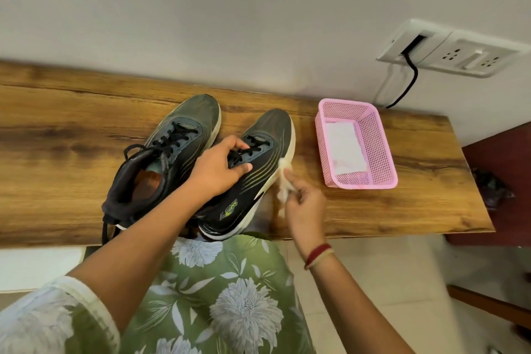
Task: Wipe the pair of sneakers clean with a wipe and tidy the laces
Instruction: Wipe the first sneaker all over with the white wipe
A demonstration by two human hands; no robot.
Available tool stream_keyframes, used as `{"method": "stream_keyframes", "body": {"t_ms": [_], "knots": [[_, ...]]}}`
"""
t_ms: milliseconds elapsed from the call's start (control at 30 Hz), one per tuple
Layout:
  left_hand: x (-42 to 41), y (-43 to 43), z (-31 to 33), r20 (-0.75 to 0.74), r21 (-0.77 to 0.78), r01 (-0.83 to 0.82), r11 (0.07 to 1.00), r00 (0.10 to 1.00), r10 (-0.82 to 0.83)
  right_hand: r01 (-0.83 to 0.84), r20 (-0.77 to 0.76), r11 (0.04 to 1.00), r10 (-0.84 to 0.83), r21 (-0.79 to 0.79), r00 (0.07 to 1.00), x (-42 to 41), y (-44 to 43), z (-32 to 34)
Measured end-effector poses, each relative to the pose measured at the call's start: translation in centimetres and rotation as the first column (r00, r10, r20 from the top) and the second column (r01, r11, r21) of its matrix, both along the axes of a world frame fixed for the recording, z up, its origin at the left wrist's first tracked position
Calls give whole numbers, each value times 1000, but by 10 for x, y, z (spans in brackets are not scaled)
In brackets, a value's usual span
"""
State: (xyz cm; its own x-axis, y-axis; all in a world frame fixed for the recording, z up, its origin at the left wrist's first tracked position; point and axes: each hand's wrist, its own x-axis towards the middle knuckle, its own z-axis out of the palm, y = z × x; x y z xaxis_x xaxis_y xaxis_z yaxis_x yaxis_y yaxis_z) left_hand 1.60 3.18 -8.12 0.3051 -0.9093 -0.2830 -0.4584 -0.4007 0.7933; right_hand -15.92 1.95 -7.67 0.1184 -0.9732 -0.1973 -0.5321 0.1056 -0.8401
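Two dark grey sneakers with black laces and pale soles stand side by side on a wooden shelf (71,135), toes toward the wall. My left hand (218,167) grips the right sneaker (258,181) across its laces and tongue. My right hand (304,204) holds a crumpled white wipe (283,181) pressed against that sneaker's right sole edge. The left sneaker (169,149) stands untouched, its opening facing me and a loose lace hanging over the shelf's front edge.
A pink mesh basket (376,146) with white wipes inside stands to the right of the sneakers. Behind it a wall socket plate (457,49) has a black cable plugged in. Bare shelf lies at far left. Tiled floor is below on the right.
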Motion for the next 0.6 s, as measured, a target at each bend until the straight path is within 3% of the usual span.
{"method": "stream_keyframes", "body": {"t_ms": [100, 200, 267, 367, 433, 533, 600], "knots": [[-3, 3, 2, 15, -10, 12, 1000, 1000, -12, 136, -14, 987, -137, -81, 990, 2, -40, 1], [-7, 8, 5, 64, -8, 12, 1000, 998, -12, 134, -50, 991, -134, 13, 990, 23, -37, -12], [-5, 16, 5, 188, -9, 110, 994, 976, -107, 127, -39, 991, -125, 52, 991, 29, -14, -19], [0, 36, 6, 369, 90, 351, 932, 857, -358, 40, 53, 977, -52, 211, 997, 14, 11, -31], [3, 51, 10, 402, 172, 424, 889, 794, -456, 89, 119, 955, -126, 282, 985, 1, 7, -29], [0, 68, 16, 543, 290, 493, 820, 621, -565, 153, 133, 975, -176, 163, 975, -8, -11, -17], [-2, 73, 16, 566, 331, 479, 813, 588, -578, 123, 80, 992, -126, 37, 989, -4, -21, -5]]}}
